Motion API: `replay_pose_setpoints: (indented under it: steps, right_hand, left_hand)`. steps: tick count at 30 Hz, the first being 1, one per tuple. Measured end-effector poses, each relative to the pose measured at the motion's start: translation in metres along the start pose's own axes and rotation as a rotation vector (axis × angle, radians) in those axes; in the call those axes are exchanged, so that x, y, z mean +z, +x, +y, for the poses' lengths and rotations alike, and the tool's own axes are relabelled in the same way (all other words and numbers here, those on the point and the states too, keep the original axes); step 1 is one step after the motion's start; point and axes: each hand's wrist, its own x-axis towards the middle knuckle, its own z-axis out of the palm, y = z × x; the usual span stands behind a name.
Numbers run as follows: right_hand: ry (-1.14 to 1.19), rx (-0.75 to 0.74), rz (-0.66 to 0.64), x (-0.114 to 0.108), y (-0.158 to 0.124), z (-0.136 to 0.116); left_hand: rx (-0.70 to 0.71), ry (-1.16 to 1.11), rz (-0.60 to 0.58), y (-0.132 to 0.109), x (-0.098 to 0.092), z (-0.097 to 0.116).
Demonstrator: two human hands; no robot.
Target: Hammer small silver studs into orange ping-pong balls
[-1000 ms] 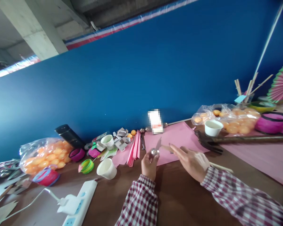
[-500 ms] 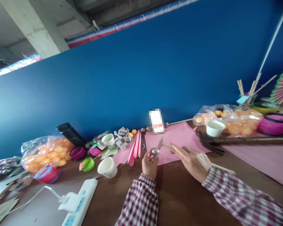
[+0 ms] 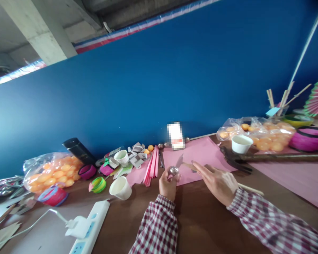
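My left hand (image 3: 168, 185) is closed, with its fingertips round a shiny silver ball (image 3: 174, 170). My right hand (image 3: 218, 181) grips a knife (image 3: 179, 161) by its light wooden handle, fingers pressed together along it. The blade points up beside the ball, very close to it; I cannot tell if they touch. Both hands are over the near edge of a pink paper sheet (image 3: 201, 150). Folded pink paper strips (image 3: 151, 166) lie left of them. A thin light stick (image 3: 250, 189) lies behind my right wrist.
A white cup (image 3: 120, 188) and a power strip (image 3: 95, 218) stand to the left, with a bag of orange balls (image 3: 54, 173) farther out. On the right are a white bowl (image 3: 241, 144), a long wooden-handled tool (image 3: 281, 158) and another bag of orange balls (image 3: 271, 139). A blue partition (image 3: 153, 81) closes the back.
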Motion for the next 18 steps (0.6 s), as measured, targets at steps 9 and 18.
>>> replay_pose_setpoints:
  steps: [9,18]
  right_hand:
    - [-0.024,-0.050,0.018,0.000,-0.002,0.000]
    - [-0.031,-0.045,-0.013,-0.003,0.001,-0.001]
  left_hand:
    - [-0.001,0.020,-0.027,-0.001,0.000,0.001]
    - [0.026,0.008,-0.010,0.001,-0.002,-0.006]
